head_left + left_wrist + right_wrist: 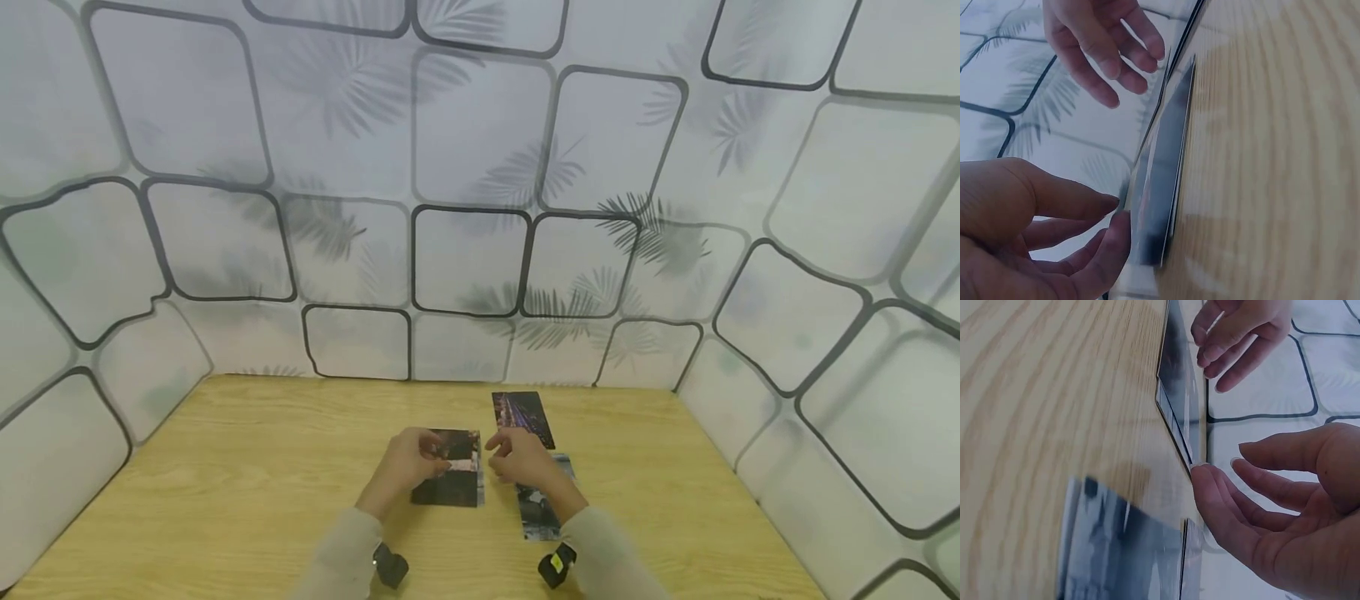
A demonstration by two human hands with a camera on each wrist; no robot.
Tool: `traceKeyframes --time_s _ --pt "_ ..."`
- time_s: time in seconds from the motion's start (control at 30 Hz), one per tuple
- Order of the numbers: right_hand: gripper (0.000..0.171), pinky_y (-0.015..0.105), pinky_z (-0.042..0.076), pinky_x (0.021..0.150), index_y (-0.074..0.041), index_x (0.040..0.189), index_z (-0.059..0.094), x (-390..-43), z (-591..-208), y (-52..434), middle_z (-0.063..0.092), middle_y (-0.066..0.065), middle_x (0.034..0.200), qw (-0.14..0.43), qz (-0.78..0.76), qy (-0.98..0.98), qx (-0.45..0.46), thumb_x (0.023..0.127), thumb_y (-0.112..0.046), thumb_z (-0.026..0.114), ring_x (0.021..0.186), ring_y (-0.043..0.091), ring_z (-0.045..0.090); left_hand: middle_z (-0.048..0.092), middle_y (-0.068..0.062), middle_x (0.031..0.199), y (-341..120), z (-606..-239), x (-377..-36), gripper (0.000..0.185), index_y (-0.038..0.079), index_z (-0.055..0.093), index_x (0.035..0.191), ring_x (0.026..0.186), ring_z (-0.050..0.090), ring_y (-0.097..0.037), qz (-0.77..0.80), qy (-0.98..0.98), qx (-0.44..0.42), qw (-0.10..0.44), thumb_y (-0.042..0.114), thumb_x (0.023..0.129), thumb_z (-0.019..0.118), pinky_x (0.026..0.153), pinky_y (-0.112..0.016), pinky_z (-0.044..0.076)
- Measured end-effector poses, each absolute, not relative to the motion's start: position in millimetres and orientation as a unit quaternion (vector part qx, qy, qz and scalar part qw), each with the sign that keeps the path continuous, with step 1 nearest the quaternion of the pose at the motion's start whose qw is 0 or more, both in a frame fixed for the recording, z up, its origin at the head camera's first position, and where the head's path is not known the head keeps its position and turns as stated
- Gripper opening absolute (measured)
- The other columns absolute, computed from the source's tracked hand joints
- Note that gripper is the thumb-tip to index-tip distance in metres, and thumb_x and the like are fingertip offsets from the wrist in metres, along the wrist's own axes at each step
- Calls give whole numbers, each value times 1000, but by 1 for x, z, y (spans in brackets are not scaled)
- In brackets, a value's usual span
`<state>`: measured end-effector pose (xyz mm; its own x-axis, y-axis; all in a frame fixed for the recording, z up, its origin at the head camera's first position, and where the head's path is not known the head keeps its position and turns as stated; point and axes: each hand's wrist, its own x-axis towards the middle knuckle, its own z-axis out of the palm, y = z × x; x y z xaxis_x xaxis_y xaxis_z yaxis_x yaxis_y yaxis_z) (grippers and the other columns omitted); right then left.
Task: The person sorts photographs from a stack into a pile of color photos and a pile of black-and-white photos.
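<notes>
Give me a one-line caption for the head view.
Two hands, left and right, meet over a stack of photos on a wooden table.

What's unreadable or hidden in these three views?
- Head view: the left hand covers part of the dark photo stack; its picture is too small to read.
- Head view: the right hand hides the top of the grey photo card.
- Wrist views: the cards appear edge-on and blurred.
- Whether the left hand's fingers grip or only touch the stack.

Head view looks down across the wooden table (225, 467); both wrist views skim it closely (sharing the cards (448, 475)).
</notes>
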<state>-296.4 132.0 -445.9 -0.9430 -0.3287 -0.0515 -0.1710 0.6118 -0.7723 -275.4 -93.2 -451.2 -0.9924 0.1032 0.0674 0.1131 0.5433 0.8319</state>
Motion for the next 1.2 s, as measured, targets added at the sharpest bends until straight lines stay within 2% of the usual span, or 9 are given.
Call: traceKeyframes --time_s 0.23,0.33,0.83,1.07,1.2 --pt "22 35 64 66 1 116 70 -297 -441 115 72 15 100 109 -414 895 -123 94 -5 67 76 20 71 71 -26 110 -108 -450 -280 40 -8 71 112 104 68 -41 -432 -899 -52 43 -10 72 71 93 -55 59" --pt "21 35 64 65 1 113 70 -297 -439 111 72 16 101 109 -417 894 -121 94 -4 68 76 21 73 69 -28 113 -108 -448 -280 39 -7 71 113 107 67 -44 -433 -900 -44 37 -9 73 72 96 -57 58" --pt "17 32 65 63 3 110 70 -300 -450 104 72 18 102 120 -429 890 -97 93 -2 68 72 19 73 70 -28 111 -113 -452 -284 40 -6 70 113 105 69 -43 -433 -900 -31 20 -9 73 73 91 -53 61" --pt "18 30 65 63 4 110 70 -301 -451 102 72 17 101 122 -444 884 -84 93 0 69 73 19 73 69 -28 115 -113 -449 -282 44 -5 68 116 110 67 -45 -440 -897 -24 5 -11 73 71 92 -52 61" --pt "19 32 65 64 4 111 69 -300 -449 102 72 17 101 129 -447 881 -83 93 -1 70 74 20 73 68 -28 115 -112 -450 -283 44 -4 68 117 108 67 -43 -444 -896 -19 1 -12 75 71 86 -48 63"
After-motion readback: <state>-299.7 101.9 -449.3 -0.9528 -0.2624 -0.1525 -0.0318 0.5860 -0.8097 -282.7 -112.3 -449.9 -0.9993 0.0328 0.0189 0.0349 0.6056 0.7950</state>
